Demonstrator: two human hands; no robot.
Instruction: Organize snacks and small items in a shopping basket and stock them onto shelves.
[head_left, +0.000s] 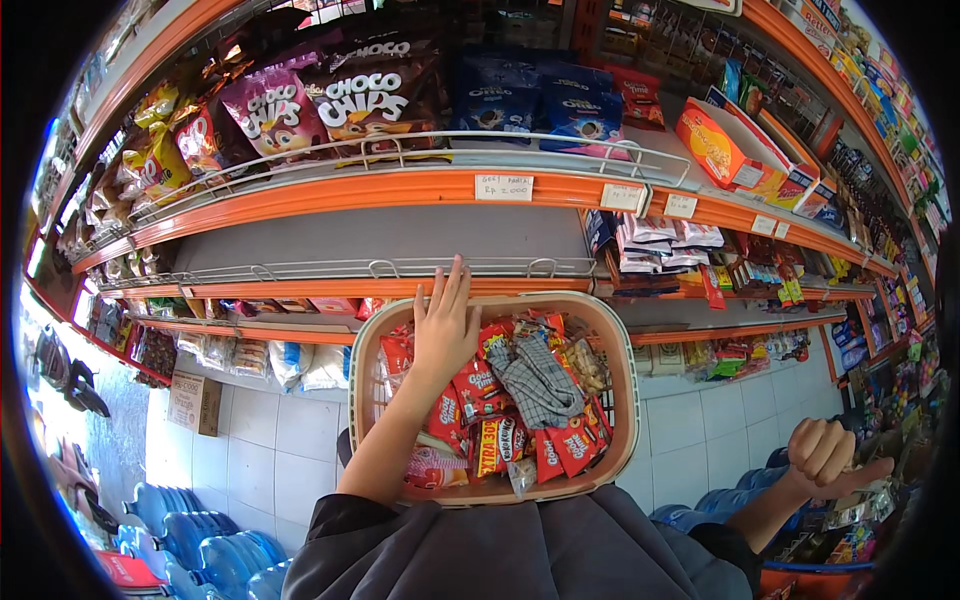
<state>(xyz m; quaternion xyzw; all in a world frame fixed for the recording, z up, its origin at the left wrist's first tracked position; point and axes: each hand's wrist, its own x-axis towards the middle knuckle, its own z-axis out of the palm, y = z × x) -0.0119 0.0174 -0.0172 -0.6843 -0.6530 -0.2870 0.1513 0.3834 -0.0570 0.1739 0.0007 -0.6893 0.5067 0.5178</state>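
Note:
A tan plastic basket (631, 390) sits against my front, below the shelves. Small red snack packets (480, 386) fill it, with a grey checked cloth (538, 379) lying on top. A clear bag of light brown pieces (587, 364) lies by its right wall. My left hand (448, 326) is over the basket's far left part, palm down with fingers extended toward the shelf, holding nothing; whether it touches the rim is unclear. Off to the right, my right hand (823, 454) has its fingers curled in and its thumb sticking out. Nothing shows in it.
An orange-edged shelf (420, 191) with a white wire rail (510, 137) carries snack bags (367, 105) and opened cartons (724, 146). Beneath is a grey shelf board (390, 236). Blue water jugs (232, 559) stand left and right on the tiles. A cardboard box (193, 403) stands left.

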